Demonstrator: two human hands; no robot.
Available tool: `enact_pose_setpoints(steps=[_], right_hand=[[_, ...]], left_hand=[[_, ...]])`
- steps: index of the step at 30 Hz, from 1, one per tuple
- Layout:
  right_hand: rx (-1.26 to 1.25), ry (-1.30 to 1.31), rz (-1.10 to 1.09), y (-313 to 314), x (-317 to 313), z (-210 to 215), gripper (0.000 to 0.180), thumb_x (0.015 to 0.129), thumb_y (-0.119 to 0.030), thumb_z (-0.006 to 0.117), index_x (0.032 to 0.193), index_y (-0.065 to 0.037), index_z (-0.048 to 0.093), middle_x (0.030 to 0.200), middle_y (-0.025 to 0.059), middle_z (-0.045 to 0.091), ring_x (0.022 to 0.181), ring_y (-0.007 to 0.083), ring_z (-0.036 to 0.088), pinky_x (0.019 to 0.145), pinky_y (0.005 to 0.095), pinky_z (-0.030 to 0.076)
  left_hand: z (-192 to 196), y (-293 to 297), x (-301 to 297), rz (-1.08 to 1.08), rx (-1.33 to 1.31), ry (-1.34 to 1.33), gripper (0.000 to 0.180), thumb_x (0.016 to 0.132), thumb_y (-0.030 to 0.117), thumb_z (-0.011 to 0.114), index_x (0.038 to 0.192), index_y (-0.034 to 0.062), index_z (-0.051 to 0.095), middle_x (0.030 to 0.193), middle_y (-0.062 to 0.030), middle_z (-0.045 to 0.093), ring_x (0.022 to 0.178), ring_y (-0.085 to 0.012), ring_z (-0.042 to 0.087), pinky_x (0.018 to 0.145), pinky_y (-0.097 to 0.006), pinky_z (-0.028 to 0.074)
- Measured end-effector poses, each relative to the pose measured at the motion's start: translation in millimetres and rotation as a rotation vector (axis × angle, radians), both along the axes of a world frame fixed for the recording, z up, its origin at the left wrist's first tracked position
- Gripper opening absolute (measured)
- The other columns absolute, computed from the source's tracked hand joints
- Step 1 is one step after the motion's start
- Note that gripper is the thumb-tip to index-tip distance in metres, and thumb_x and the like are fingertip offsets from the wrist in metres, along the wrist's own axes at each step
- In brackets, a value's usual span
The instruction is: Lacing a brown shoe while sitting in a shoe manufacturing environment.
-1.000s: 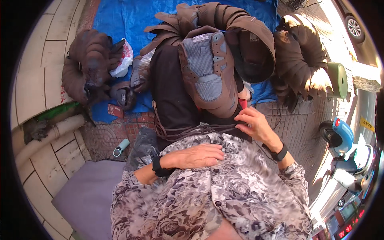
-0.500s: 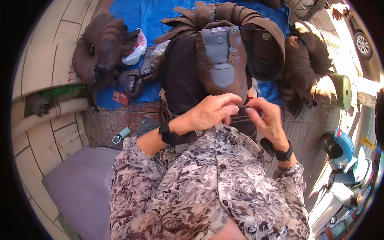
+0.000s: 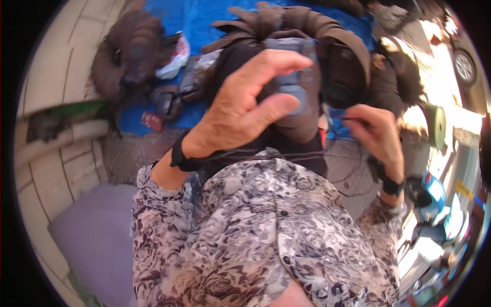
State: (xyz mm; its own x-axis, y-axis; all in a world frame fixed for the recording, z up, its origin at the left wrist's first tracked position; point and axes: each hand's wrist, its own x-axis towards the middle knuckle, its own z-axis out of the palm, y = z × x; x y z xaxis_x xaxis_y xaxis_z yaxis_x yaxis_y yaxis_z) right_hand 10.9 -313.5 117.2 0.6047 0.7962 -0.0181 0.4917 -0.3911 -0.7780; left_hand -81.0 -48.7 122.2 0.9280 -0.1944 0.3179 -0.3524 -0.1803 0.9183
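Note:
A brown and grey shoe upper [image 3: 302, 123] lies on my lap, with its grey tongue showing. My left hand [image 3: 238, 102] is raised over its left side, thumb and forefinger spread apart, holding nothing. My right hand [image 3: 377, 134] is off to the right, blurred, its fingertips pinched on a thin dark shoelace [image 3: 353, 119]. Long brown laces [image 3: 302, 155] run across my lap below the shoe upper. Just beyond, a row of stacked brown shoe uppers [image 3: 307, 21] curves over a blue tarp [image 3: 197, 18].
More bundled shoe uppers [image 3: 130, 46] sit at the far left, near a white plastic bag [image 3: 176, 59] and a small red box [image 3: 152, 121]. Another bundle [image 3: 386, 82] stands on the right by a green roll [image 3: 436, 125]. Scooters [image 3: 432, 197] are parked farther right.
My hands have come apart from where they met over my lap. The left rose up and left and opened; the right swung right with the shoelace.

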Motion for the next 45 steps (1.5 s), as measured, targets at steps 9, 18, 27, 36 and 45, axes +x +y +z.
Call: enact_pose_setpoints(steps=[9,18,27,36,45], right_hand=[[0.123,0.154,-0.166,-16,23,20,0.008,0.081,-0.006,0.062,0.084,0.001,0.059,0.062,0.0002,0.054,0.058,0.0038,0.048,0.051,0.0208,0.040],[-0.012,-0.311,-0.178,-53,38,-30,0.027,0.073,-0.003,0.067,0.099,-0.003,0.059,0.096,0.0105,0.060,0.082,0.0251,0.060,0.071,0.0308,0.049],[0.246,0.252,0.152,32,-17,-46,0.027,0.078,-0.010,0.065,0.102,-0.001,0.058,0.087,0.0106,0.059,0.079,0.0261,0.059,0.066,0.0323,0.046],[0.232,0.087,-0.213,49,7,-67,0.013,0.076,-0.002,0.065,0.090,-0.003,0.065,0.077,0.0076,0.058,0.069,0.0164,0.058,0.059,0.0261,0.045],[0.203,0.045,-0.325,83,0,-95,0.012,0.075,-0.004,0.066,0.087,-0.003,0.064,0.077,0.0096,0.059,0.069,0.0232,0.061,0.060,0.0296,0.047]], left_hand=[[-22,-50,8,-0.132,-0.321,0.817,0.021,0.093,0.010,0.046,0.105,-0.0026,0.058,0.068,-0.0014,0.054,0.045,-0.0033,0.041,0.041,-0.016,0.030],[-30,-38,-13,0.041,0.008,0.754,0.014,0.085,0.002,0.056,0.095,-0.0032,0.065,0.069,-0.0049,0.064,0.053,-0.0055,0.056,0.045,-0.017,0.040],[-37,-56,-11,0.132,0.233,0.388,0.009,0.077,0.008,0.066,0.081,0.0008,0.062,0.065,-0.0152,0.059,0.055,-0.0267,0.059,0.051,-0.033,0.045],[-66,-30,-1,0.444,0.028,0.457,0.013,0.078,0.006,0.068,0.087,-0.0005,0.061,0.068,-0.0027,0.061,0.063,-0.0055,0.056,0.055,-0.021,0.044],[-93,-27,11,0.549,0.303,0.162,0.018,0.074,-0.002,0.064,0.091,0.0026,0.063,0.078,-0.0073,0.051,0.070,-0.0178,0.054,0.061,-0.028,0.045]])
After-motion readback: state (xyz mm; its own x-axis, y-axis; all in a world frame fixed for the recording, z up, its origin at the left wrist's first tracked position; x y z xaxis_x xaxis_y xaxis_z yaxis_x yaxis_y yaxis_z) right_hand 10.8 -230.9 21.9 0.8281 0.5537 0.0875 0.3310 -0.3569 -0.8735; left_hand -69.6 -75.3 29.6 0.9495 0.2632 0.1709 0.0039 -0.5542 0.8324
